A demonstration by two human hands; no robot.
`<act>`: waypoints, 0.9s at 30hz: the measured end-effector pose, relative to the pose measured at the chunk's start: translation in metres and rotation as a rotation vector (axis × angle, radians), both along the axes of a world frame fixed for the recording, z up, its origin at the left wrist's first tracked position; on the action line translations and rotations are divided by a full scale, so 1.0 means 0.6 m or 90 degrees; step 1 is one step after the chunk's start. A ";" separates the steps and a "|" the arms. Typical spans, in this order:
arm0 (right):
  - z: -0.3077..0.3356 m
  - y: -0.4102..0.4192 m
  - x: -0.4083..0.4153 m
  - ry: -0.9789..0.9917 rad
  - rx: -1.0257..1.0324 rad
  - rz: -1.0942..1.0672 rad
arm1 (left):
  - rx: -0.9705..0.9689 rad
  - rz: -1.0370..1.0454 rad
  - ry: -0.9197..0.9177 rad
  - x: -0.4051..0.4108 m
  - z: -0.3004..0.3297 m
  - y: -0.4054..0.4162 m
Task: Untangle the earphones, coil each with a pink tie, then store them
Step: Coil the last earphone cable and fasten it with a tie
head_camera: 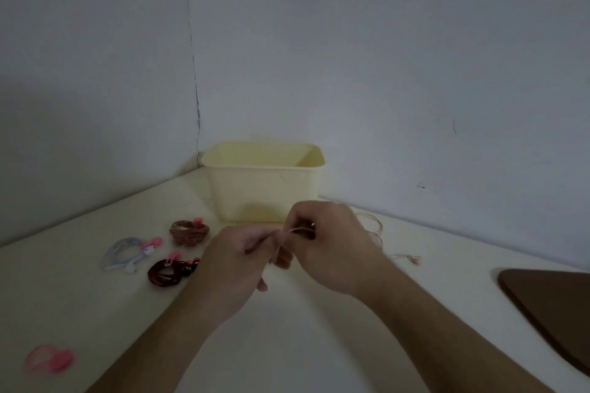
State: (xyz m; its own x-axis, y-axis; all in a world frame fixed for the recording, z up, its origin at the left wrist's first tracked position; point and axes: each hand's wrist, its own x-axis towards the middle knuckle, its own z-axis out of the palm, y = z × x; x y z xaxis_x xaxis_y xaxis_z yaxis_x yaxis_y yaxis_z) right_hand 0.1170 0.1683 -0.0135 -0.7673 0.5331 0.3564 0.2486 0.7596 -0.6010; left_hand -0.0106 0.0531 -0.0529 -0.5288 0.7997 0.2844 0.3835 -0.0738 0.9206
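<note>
Here, left hand [234,260] and right hand [325,242] both apparently pinching the pale earphone cable [376,230]; three tied coils [166,252] alongside.

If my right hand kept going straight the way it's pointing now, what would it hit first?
Most likely the left hand: the right hand points left toward it, both pinching the pale cord. Beyond that lie the coiled earphones, though depth is unclear.

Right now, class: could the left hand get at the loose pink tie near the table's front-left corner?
Probably yes, but not freely. The pink tie lies alone on bare table, nothing between. But the left hand and right hand are both pinching the pale cord, so it must let go first.
</note>
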 end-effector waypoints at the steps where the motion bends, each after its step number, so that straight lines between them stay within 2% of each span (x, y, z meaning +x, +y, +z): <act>1: 0.002 0.004 0.003 0.023 -0.019 -0.011 | -0.015 -0.029 -0.028 0.003 0.000 0.000; 6: -0.006 0.019 0.005 0.102 -0.058 -0.048 | 0.043 -0.175 -0.277 0.002 0.012 -0.008; 8: -0.014 0.024 0.000 0.108 -0.064 -0.054 | 0.073 -0.202 -0.318 0.001 0.014 -0.013; 13: -0.028 0.009 -0.008 -0.020 -0.028 -0.007 | 0.201 -0.115 -0.385 0.003 0.020 -0.010; 15: -0.031 0.000 -0.011 -0.078 -0.016 0.018 | 0.204 -0.032 -0.327 -0.009 0.018 -0.007; 17: -0.028 -0.004 -0.012 -0.091 -0.018 0.025 | 0.124 0.078 -0.129 -0.014 0.009 -0.002; 19: -0.018 -0.005 -0.008 -0.055 -0.020 0.013 | 0.034 0.085 0.004 -0.008 0.001 0.001; 20: -0.013 -0.004 -0.006 -0.030 -0.023 0.004 | -0.002 0.053 0.001 -0.003 0.000 0.002; 23: -0.001 0.006 0.000 0.025 -0.032 -0.052 | -0.004 -0.091 -0.160 0.009 0.007 -0.001; 27: -0.015 0.019 -0.001 0.083 -0.069 -0.079 | 0.144 -0.125 -0.346 0.014 0.022 -0.009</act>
State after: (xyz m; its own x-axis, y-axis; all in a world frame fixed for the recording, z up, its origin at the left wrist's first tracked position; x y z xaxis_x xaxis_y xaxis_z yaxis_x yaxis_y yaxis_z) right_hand 0.1164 0.1799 -0.0227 -0.6447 0.6616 0.3830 0.2518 0.6568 -0.7108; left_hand -0.0022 0.0475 -0.0400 -0.4945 0.8484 0.1889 -0.1768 -0.3109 0.9338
